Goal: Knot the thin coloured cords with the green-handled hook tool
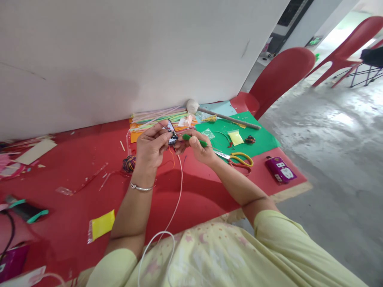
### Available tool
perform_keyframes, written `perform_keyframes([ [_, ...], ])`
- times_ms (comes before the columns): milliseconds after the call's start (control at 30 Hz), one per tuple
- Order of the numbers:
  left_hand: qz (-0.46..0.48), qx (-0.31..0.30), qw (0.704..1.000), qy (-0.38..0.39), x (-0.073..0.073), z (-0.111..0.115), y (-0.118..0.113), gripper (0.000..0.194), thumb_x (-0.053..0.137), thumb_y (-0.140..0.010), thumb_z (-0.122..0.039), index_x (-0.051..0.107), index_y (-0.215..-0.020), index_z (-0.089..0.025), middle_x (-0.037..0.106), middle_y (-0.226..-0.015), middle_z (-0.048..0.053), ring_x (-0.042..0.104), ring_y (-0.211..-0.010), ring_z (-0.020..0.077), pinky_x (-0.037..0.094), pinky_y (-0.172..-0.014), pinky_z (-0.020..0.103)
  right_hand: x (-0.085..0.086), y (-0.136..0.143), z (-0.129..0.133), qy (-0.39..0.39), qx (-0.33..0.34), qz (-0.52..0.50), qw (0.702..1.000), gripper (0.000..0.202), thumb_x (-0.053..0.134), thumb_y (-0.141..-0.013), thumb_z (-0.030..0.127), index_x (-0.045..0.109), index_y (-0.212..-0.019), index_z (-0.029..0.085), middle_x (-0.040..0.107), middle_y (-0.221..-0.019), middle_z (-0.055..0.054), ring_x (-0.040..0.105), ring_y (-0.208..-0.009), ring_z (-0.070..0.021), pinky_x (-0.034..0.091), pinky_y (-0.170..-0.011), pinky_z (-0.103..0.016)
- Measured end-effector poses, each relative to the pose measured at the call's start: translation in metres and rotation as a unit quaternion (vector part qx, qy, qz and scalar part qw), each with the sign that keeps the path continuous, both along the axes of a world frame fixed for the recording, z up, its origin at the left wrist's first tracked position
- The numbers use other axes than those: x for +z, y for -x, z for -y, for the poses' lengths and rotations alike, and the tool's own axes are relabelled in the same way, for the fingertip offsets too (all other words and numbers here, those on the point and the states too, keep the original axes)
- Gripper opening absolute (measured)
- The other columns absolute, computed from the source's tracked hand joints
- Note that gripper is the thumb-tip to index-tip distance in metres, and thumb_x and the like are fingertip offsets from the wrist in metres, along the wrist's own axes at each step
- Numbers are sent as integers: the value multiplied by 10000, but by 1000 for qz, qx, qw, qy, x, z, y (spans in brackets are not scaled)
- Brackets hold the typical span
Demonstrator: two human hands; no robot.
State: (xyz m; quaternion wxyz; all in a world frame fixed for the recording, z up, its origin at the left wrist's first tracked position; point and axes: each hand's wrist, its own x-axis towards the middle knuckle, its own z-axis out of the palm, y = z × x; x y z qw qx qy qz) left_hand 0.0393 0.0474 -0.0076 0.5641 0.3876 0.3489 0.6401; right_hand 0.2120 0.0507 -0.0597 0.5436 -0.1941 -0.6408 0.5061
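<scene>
My left hand [152, 145], with a silver bangle at its wrist, has its thumb and fingers pinched together on something small and dark that I cannot make out. Just behind the fingertips shows a phone [171, 128], partly covered; whether the hand touches it I cannot tell. Close on the right, my right hand [200, 148] is closed round a slim tool with a green handle [196, 140], its tip pointing toward the left hand. A pale cable [180, 179] runs from below the hands to my lap. Scissors [236, 158] with yellow and red handles lie beside the right wrist.
Multicoloured yarn [129, 164] lies left of my hands, near a yellow packet [103, 225]. Pale sticks [158, 114] and a rod with a white ball end [192, 106] are along the wall. A purple pack [280, 170] sits at the table's right edge, near a red chair [283, 75].
</scene>
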Motion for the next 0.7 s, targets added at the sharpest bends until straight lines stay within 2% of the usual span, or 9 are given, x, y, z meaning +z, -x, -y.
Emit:
perform_keyframes([
  [133, -10, 12, 1000, 3, -1, -1, -1, 340, 840, -583, -127, 840, -916, -195, 576, -562, -63, 398, -429, 33, 254, -395, 181, 0, -3, -1, -97, -70, 99, 988, 497, 507, -1038, 661, 667, -1150, 204, 780, -931, -65, 786, -770, -174, 643, -717, -290],
  [233, -24, 21, 999, 14, -1, -1, 0, 332, 811, -580, -139, 833, -906, -195, 574, -558, -64, 401, -435, 40, 268, -401, 186, 5, -11, -4, -221, -136, 198, 945, 447, 511, -1058, 610, 671, -1177, 210, 796, -1000, -85, 787, -912, -194, 617, -818, -300],
  [333, -37, 22, 999, 21, -2, -2, 2, 324, 797, -577, -148, 832, -895, -197, 569, -543, -62, 396, -427, 44, 270, -404, 194, 10, -18, -7, -310, -165, 251, 902, 396, 514, -1080, 540, 660, -1219, 199, 800, -1016, -93, 775, -930, -193, 597, -840, -299],
  [700, -42, -13, 998, 50, -1, -1, 6, 298, 791, -572, -151, 833, -865, -182, 588, -518, -37, 434, -423, 60, 275, -401, 198, 24, -33, -2, -390, -183, 317, 845, 356, 558, -1089, 417, 645, -1342, 183, 813, -1108, -118, 795, -1023, -201, 623, -892, -296],
])
